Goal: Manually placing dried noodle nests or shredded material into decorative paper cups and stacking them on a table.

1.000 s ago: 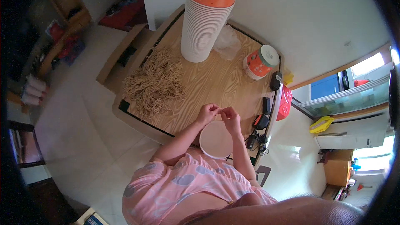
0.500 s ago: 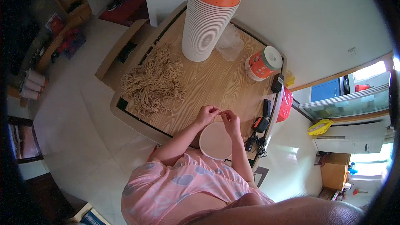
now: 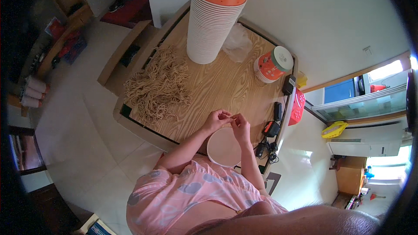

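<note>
My left hand (image 3: 217, 121) and my right hand (image 3: 241, 129) meet fingertip to fingertip just above the far rim of a white-lined paper bucket (image 3: 223, 149). The fingers of both are pinched together; what lies between them is too small to make out. The bucket stands close against my body at the table's near edge, its open mouth facing up between my forearms. Left of my hands, a heap of tan twisted cords (image 3: 159, 85) is spread over the wood-grain table (image 3: 213, 91).
A tall stack of nested paper buckets (image 3: 209, 30) rises at the table's far side, with a crumpled clear plastic bag (image 3: 237, 43) beside it. An orange bucket (image 3: 270, 66) sits upside down at the right. Black adapters (image 3: 272, 129) and cables line the right edge.
Both hands stay pinched together over the bucket's rim, with only slight finger movement. The whole view has shifted a little; the things on the table keep their places.
</note>
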Motion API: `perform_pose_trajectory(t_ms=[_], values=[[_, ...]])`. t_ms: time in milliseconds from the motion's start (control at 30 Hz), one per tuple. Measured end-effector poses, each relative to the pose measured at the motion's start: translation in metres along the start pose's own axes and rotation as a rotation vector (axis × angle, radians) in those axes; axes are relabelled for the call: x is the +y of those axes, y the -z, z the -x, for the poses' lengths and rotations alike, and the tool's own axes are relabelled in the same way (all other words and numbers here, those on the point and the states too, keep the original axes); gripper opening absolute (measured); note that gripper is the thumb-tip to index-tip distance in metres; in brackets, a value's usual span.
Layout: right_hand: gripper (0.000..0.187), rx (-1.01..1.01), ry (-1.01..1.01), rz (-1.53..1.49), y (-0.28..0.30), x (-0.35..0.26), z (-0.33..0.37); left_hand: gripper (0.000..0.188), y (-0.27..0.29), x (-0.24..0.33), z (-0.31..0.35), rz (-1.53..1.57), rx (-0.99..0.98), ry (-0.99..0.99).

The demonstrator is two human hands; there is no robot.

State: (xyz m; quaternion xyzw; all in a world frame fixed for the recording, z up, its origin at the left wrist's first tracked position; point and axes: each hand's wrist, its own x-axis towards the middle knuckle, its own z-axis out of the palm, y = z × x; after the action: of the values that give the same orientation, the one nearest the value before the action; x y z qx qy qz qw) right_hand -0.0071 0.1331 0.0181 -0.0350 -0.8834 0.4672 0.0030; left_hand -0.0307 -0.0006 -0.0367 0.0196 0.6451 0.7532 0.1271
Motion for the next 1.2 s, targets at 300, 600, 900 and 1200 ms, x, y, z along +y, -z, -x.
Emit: perform_pose_trajectory(t_ms=[300,600,900,1200], values=[[0.012,0.034,0.006,0.013,0.000,-0.006,0.001,0.010,-0.002,-0.005,-0.003,-0.073,0.028,-0.049],[0.009,0.015,0.012,0.007,0.001,-0.003,0.003,0.007,-0.006,-0.006,-0.006,-0.065,0.072,-0.033],[0.006,0.066,0.295,0.164,-0.004,0.005,-0.002,0.005,-0.005,0.012,-0.006,-0.485,0.134,-0.441],[0.011,-0.006,0.189,0.106,-0.005,0.019,-0.004,0.006,-0.004,0.006,-0.010,-0.491,0.109,-0.381]])
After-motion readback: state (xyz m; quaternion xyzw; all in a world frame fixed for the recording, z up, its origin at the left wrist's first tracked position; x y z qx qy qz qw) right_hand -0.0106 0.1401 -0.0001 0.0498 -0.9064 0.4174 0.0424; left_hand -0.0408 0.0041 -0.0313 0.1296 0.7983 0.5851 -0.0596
